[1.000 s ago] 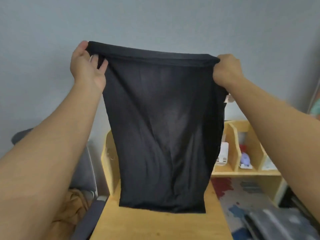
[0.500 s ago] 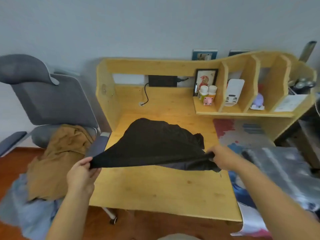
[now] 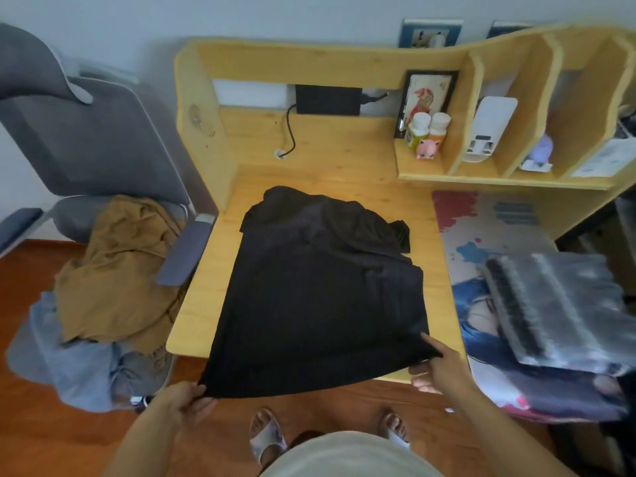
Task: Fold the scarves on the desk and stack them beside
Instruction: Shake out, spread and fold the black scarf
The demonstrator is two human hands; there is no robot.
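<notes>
Now that black scarf point(image 3: 320, 290) is down from mid-air onto tabletop point(image 3: 347, 194), overhanging front edge: left hand point(image 3: 187, 404) and right hand point(image 3: 438, 368) pinching near corners. Laid flat, ready for first fold.

Soft, even indoor light, faint shadows; wide-angle bending and blur toward the edges

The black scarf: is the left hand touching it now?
Touching. The head view shows the left hand pinching the near left corner of the black scarf.
</notes>
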